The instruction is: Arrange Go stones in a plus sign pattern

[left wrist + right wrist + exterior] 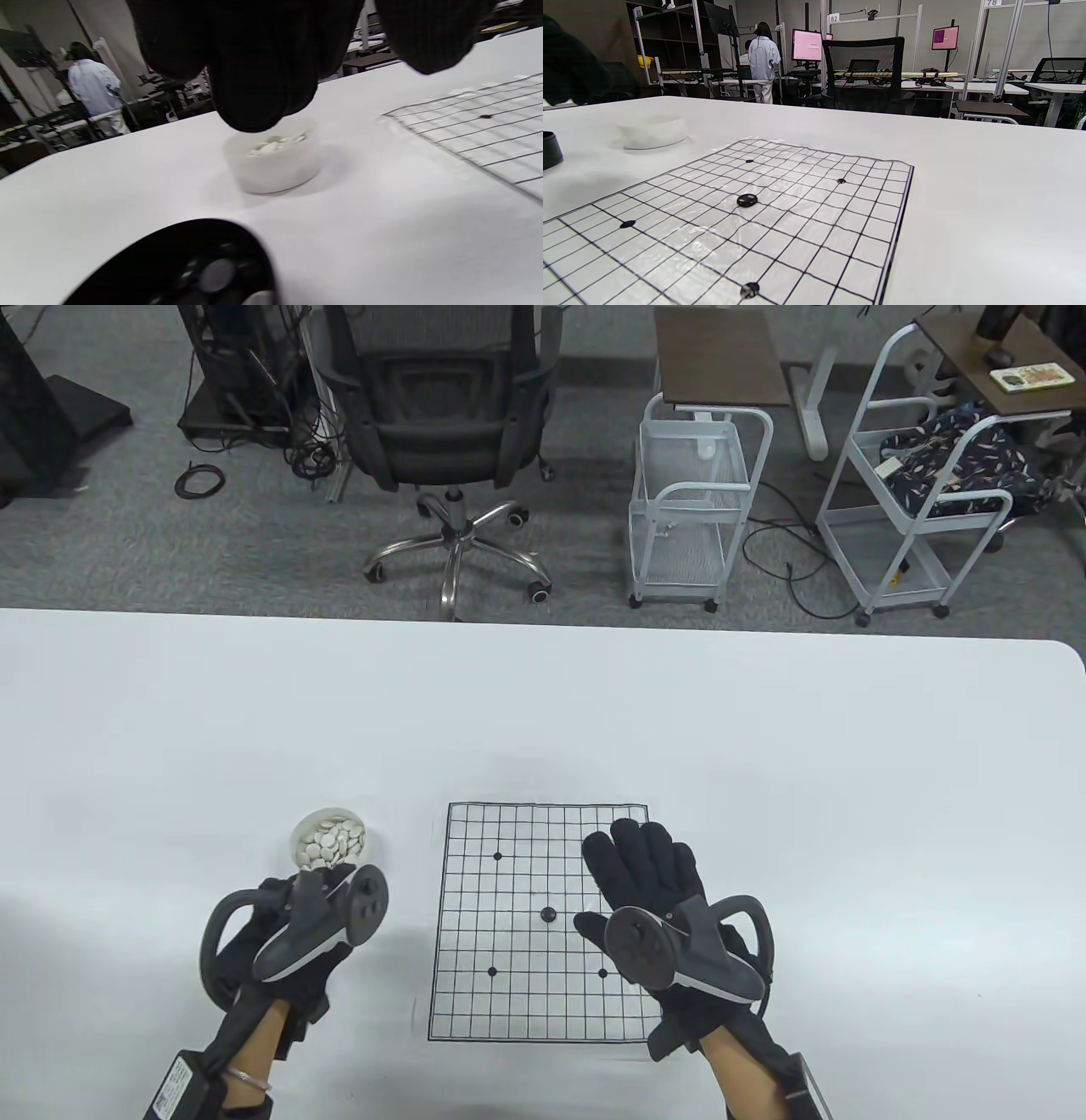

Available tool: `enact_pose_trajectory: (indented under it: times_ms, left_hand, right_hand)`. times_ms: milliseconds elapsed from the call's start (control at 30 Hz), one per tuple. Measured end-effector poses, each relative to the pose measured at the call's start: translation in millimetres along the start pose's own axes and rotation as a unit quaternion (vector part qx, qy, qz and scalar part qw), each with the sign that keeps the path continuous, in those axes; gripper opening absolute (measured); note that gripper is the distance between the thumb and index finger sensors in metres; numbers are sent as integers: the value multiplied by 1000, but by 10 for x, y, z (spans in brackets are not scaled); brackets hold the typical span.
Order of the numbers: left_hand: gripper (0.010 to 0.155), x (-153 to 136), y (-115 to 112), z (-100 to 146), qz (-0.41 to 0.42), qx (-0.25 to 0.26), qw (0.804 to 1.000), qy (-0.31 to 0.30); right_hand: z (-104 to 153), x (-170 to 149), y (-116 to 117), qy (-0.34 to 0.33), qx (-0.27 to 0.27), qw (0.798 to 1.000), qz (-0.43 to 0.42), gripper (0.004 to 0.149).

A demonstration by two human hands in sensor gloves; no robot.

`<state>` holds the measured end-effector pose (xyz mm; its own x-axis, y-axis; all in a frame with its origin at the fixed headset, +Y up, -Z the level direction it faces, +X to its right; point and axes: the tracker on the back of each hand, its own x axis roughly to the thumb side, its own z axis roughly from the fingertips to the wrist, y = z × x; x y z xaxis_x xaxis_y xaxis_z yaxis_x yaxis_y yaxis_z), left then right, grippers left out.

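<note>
**One black stone on the board's centre**

A black stone (548, 914) sits on the middle crossing of the board (509, 984). The right hand (649, 874) hovers flat over the board's right side, fingers spread, holding nothing. The left hand (280, 933) hangs beside the bowl (299, 831) of white stones (333, 841); its finger state cannot be told.

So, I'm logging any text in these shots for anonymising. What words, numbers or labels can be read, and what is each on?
"82": white tag on the frame above the far desks.
"78": white tag on the frame at top right.
White tag on the shelf: too small to read.
Label at the left wrist: print too small to read.
Box on the far desk: print blurred.
Go board, bowl: no text.
</note>
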<state>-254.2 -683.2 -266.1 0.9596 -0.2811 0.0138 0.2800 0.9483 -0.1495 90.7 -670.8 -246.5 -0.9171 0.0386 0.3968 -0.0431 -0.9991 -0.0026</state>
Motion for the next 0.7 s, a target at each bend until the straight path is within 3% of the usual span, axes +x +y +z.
enact_pose_trajectory:
  times_ms: [167,400,700]
  left_hand:
    - [55,-287,-296,25,-37,-59,996,49]
    - [55,-349,-619,-111,-58,-158,983,76]
    - [49,-246,-737,-213,-100,-179,976,73]
  right_hand:
    - [-1,5,0,1,2,1000,1,76]
    - [-3,9,-1,1,4,1000,1,76]
    - [-6,15,-5,2,7,1000,4,76]
